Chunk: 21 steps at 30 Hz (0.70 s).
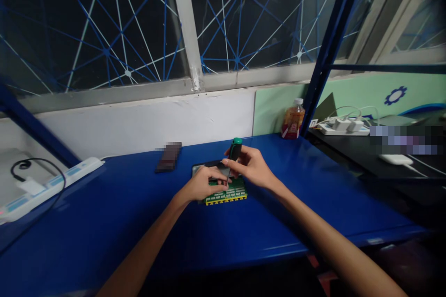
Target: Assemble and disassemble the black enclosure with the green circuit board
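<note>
A green circuit board [230, 193] with a yellow front edge lies on the blue table [104, 222], partly on a grey flat case [200, 168]. My left hand [201, 184] rests on the board's left part, fingers pressing it down. My right hand [251, 165] grips a screwdriver [234, 149] with a green and black handle, held nearly upright, its shaft pointing down at the board between my two hands. The tip is hidden by my fingers.
A dark flat phone-like object [168, 157] lies behind the board to the left. A white power strip [52, 185] with a black cable sits at the left edge. A drink bottle [293, 119] stands by a blue post [324, 51]. Chargers [344, 125] lie on a dark side table.
</note>
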Motion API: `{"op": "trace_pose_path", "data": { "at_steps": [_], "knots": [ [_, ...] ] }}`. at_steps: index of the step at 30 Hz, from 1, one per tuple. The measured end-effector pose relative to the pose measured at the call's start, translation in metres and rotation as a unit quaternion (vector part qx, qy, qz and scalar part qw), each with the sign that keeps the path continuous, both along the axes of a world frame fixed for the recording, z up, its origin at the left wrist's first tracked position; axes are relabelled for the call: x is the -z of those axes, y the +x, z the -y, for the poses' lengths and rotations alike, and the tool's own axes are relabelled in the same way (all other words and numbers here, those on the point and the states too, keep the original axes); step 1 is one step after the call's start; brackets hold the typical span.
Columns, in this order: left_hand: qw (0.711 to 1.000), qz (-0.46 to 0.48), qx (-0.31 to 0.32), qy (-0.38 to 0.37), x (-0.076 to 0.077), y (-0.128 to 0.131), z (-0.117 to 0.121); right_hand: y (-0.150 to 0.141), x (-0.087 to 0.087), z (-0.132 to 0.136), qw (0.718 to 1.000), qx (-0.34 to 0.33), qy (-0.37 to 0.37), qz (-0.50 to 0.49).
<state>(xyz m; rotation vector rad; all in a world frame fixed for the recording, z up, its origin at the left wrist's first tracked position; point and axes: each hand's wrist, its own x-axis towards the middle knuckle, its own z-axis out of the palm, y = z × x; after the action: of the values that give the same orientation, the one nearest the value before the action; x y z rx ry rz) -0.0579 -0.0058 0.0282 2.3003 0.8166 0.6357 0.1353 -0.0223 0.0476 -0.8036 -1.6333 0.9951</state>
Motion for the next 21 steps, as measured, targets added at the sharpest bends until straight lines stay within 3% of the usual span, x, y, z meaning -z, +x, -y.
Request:
{"op": "trace_pose_path", "data": {
  "at_steps": [7,13,16,21],
  "knots": [
    [0.999,0.034,-0.038,-0.008,-0.007,0.011,-0.002,0.023,-0.016,-0.009,0.995,0.082,0.046,-0.034],
    [0.998,-0.017,0.035,0.052,-0.021,0.046,-0.008,0.056,-0.024,-0.022,0.962,0.232,0.119,-0.079],
    [0.995,-0.041,0.055,0.066,-0.013,0.07,-0.016,0.066,-0.022,-0.028,0.958,0.233,0.138,-0.094],
    [0.996,-0.049,0.014,0.074,-0.002,0.082,-0.023,0.073,-0.021,-0.031,0.96,0.226,0.128,-0.105]
  ]
}}
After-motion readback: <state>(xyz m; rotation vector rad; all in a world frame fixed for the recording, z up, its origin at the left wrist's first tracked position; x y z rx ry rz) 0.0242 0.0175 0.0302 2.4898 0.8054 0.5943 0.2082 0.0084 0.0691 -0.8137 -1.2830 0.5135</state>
